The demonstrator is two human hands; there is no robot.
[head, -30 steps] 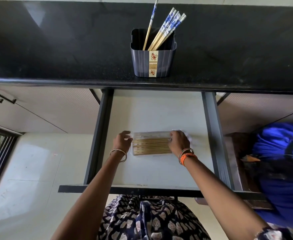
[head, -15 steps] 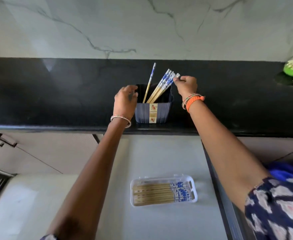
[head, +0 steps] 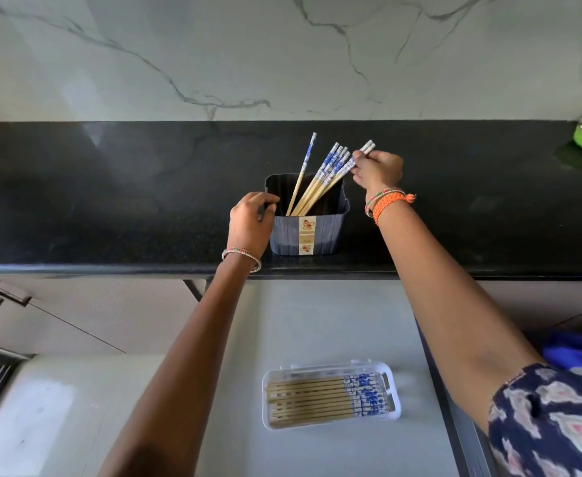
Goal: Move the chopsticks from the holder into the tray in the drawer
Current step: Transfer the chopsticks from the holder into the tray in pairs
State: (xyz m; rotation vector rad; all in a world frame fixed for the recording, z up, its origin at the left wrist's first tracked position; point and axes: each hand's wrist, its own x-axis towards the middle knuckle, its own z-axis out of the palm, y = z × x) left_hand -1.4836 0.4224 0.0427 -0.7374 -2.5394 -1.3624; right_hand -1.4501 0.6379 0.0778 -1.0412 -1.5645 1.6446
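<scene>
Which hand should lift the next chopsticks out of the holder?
Right. The right hand already pinches the blue-patterned tops of two chopsticks above the holder. The left hand grips the holder's left rim, steadying it, so it looks better kept there.

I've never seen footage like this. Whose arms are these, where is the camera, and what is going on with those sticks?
There is no machine here: a person wears a camera on the head, so you look down along both arms. The left hand steadies a dark holder on the black counter. The right hand pinches the patterned tops of two chopsticks, with more chopsticks standing in the holder. Below, in the open drawer, a clear tray already holds a row of chopsticks lying flat.
</scene>
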